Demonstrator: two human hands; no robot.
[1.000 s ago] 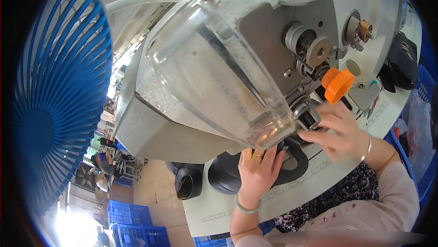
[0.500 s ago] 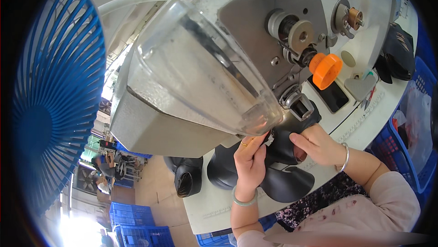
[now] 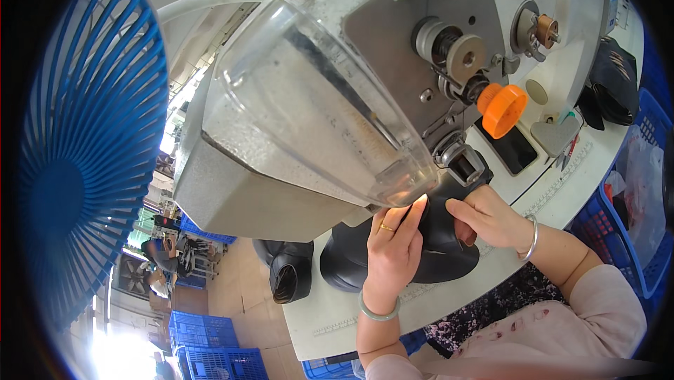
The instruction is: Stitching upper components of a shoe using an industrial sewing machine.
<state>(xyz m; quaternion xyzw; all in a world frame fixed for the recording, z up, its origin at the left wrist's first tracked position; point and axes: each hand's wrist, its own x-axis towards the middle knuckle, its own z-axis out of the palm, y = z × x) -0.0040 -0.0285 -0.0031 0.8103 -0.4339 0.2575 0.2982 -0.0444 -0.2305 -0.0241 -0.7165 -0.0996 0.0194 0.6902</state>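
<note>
Grip of the right hand pinches a black leathery piece just below the sewing machine, the left hand resting against it, hold unclear, apparently positioning it for stitching, which next calls for steady, even feeding.

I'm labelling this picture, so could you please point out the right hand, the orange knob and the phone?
Right hand [image 3: 494,220], head view: back of hand.
Orange knob [image 3: 505,111], head view: front face.
Phone [image 3: 514,150], head view: dark screen.
</note>
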